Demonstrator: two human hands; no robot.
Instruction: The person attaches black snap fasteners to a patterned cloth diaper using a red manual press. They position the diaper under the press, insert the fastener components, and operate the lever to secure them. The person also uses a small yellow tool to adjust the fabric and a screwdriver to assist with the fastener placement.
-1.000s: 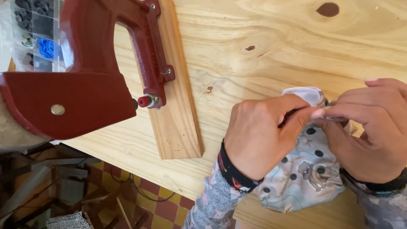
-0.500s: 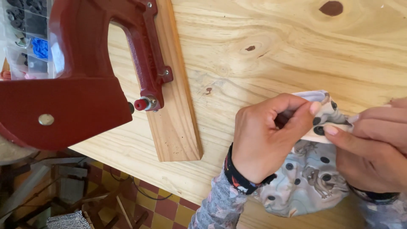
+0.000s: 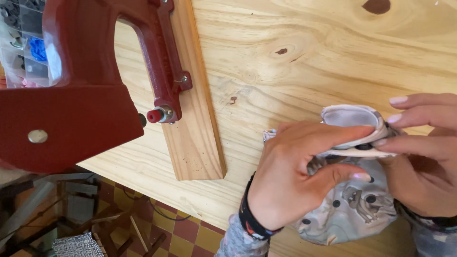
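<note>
A: What do we see, biggest first?

B: We see a pale wooden table (image 3: 304,57), then a dark red press (image 3: 71,109) mounted on a wooden board (image 3: 195,143) at the left.

A: And our hands?

B: At the lower right edge of the table, our left hand (image 3: 295,176) and right hand (image 3: 419,157) are both closed on a patterned fabric piece (image 3: 352,209), pinching its folded white edge between fingers and thumbs.

A clear plastic compartment box (image 3: 24,43) holding small grey and blue parts sits far left, behind the red press.
</note>
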